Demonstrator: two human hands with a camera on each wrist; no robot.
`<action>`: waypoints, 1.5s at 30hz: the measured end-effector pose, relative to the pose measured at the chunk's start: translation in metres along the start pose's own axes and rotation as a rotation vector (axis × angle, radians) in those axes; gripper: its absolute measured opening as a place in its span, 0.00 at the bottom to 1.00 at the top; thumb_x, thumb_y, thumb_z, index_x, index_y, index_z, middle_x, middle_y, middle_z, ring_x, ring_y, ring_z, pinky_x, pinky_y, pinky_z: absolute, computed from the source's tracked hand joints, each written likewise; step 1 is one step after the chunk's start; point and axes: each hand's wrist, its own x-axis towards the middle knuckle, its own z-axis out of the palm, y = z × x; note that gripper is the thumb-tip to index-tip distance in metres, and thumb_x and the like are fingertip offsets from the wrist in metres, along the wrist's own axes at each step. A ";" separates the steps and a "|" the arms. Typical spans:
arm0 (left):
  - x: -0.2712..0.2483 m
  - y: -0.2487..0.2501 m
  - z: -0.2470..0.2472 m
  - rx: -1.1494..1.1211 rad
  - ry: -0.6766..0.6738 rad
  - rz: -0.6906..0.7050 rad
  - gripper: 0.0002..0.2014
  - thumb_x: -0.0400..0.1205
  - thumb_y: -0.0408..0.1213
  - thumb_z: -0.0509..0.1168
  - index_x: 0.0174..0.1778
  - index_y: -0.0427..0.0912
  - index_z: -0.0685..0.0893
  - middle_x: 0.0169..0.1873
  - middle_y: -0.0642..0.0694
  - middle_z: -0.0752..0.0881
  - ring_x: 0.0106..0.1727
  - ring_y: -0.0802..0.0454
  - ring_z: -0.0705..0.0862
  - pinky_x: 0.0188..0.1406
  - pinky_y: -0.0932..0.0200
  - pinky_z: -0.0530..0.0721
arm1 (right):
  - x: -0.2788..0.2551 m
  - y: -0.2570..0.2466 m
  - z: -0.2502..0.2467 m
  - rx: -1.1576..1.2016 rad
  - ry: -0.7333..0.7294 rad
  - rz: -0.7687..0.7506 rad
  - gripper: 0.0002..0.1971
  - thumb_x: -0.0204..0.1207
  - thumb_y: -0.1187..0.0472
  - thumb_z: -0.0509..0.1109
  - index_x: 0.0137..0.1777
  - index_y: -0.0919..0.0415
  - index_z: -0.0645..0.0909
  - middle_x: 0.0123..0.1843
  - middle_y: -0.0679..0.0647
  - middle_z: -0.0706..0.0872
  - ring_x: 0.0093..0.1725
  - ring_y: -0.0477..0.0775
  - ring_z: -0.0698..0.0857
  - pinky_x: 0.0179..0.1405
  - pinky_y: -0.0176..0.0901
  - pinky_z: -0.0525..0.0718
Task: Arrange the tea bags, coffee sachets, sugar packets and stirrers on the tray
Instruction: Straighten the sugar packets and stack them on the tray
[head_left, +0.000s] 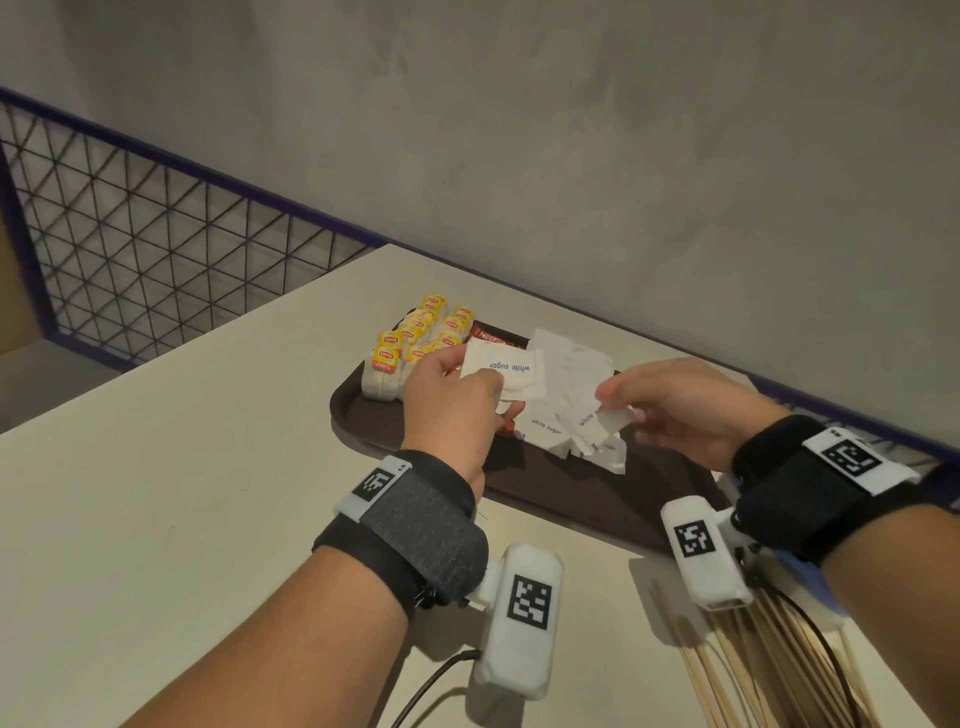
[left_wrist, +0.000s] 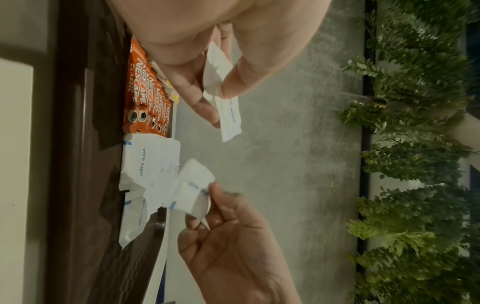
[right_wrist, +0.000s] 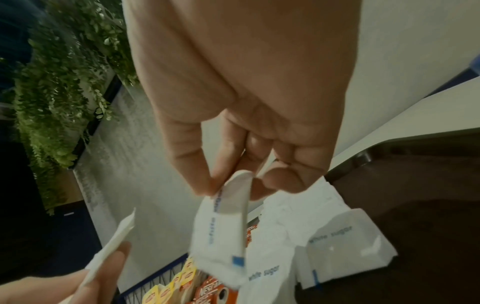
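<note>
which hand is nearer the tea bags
Left. The left hand, pinching sugar packets, hovers right beside the tea bags at the tray's far left. The right hand, pinching another packet, is across the tray over the sugar pile.

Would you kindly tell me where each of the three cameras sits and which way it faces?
Head: on the person's head, looking down at the brown tray; both forearms, left hand and right hand show.
Left wrist: looks along the left hand's fingers pinching a white sugar packet; the right hand shows below.
Right wrist: looks along the right hand's fingers pinching another sugar packet.
Both wrist views share the Nescafe sachets.
</note>
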 end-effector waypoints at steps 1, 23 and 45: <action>0.000 0.000 0.000 -0.001 0.001 0.001 0.17 0.85 0.20 0.65 0.63 0.46 0.80 0.60 0.43 0.87 0.59 0.44 0.89 0.48 0.51 0.94 | 0.001 0.003 -0.001 -0.019 0.017 0.008 0.12 0.73 0.74 0.76 0.57 0.70 0.88 0.58 0.68 0.91 0.49 0.62 0.80 0.41 0.46 0.80; 0.002 -0.006 0.002 0.037 -0.025 0.006 0.17 0.84 0.20 0.65 0.63 0.45 0.80 0.64 0.40 0.87 0.63 0.42 0.88 0.44 0.54 0.93 | 0.029 0.033 0.003 -0.743 -0.017 0.023 0.30 0.67 0.65 0.86 0.65 0.58 0.74 0.56 0.54 0.83 0.42 0.57 0.92 0.41 0.49 0.94; 0.002 -0.011 0.003 0.043 -0.053 -0.034 0.19 0.84 0.19 0.63 0.69 0.40 0.79 0.63 0.38 0.87 0.60 0.42 0.89 0.41 0.55 0.94 | 0.043 0.023 0.018 -0.862 0.018 0.007 0.32 0.68 0.60 0.87 0.68 0.62 0.75 0.53 0.56 0.82 0.40 0.58 0.92 0.44 0.52 0.94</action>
